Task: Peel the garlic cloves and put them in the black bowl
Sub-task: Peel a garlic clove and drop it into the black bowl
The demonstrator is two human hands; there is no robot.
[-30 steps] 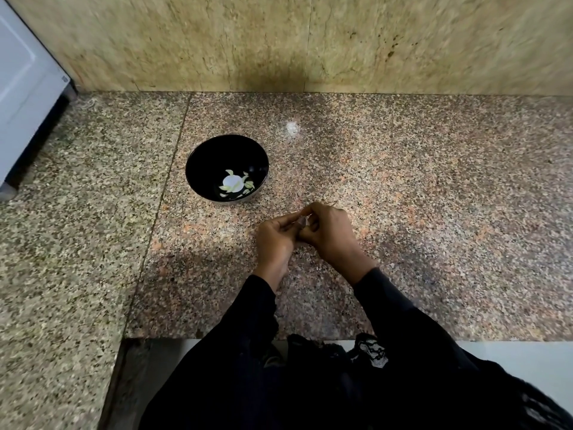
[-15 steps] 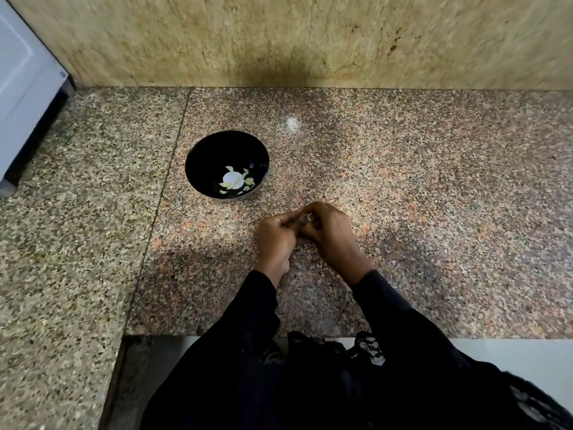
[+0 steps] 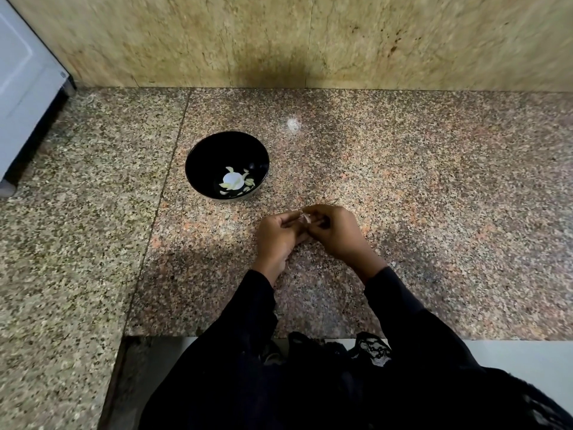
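Note:
The black bowl (image 3: 198, 159) stands on the granite counter, left of centre, with several pale peeled garlic pieces (image 3: 234, 181) in its bottom. Just right of and nearer than the bowl, my left hand (image 3: 276, 237) and my right hand (image 3: 335, 234) meet fingertip to fingertip. Between them they pinch a small garlic clove (image 3: 306, 217), of which only a pale sliver shows; the fingers hide most of it. Both hands hover low over the counter.
The speckled granite counter (image 3: 434, 197) runs to a stone wall (image 3: 310, 41) at the back. A white appliance (image 3: 21, 88) stands at the far left. A small whitish spot (image 3: 293, 124) lies behind the bowl. The counter's front edge (image 3: 310, 336) is near my body.
Both hands stay together on the clove, with the fingers shifting slightly. The bowl has not moved.

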